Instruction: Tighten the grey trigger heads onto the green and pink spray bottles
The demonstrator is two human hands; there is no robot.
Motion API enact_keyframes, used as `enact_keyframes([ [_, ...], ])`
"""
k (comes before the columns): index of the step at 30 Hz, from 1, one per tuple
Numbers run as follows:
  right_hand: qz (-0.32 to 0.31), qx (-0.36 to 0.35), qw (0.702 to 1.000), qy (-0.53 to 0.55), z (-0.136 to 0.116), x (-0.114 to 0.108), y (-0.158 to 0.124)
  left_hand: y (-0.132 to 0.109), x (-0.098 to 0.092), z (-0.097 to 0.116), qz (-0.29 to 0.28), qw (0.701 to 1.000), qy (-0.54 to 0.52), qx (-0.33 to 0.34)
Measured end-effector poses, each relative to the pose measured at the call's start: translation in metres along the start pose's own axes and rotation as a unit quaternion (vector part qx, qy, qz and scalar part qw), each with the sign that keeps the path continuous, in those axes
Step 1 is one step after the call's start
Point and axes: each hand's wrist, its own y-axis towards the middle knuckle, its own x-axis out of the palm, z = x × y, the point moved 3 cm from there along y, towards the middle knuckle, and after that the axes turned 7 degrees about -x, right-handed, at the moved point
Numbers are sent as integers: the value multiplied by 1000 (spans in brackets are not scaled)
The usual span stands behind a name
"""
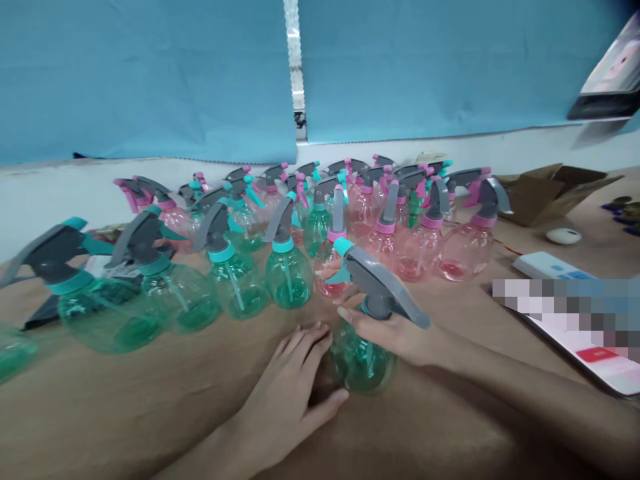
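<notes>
A round, clear green spray bottle (pixel 363 367) with a grey trigger head and turquoise nozzle stands right in front of me. My right hand (pixel 400 337) grips it around the neck, just under the spray head; some of the fingers are hidden behind it. Close by on the left, my left hand (pixel 293 373) lies palm down on the table with its fingers stretched out. The thumb tip is near the bottle's base, and I cannot tell whether it touches. Another green spray bottle (pixel 289 277) and a pink spray bottle (pixel 333 267) stand just beyond my hands.
Several more green and pink spray bottles crowd the wooden table (pixel 210 393), back to the wall. To the right are a cardboard box (pixel 545 193), a white mouse (pixel 563 236), and a phone-like device (pixel 600 360) with a partly blurred screen. Blue cloth (pixel 150 73) covers the wall.
</notes>
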Motion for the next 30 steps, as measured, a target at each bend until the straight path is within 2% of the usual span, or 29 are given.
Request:
enact_keyframes([
  [25, 10, -8, 999, -36, 0, -1, 0, -2, 0, -1, 13, 1000, -9, 4],
  [30, 8, -1, 1000, -10, 2, 1, 1, -1, -1, 0, 13, 1000, -13, 3],
])
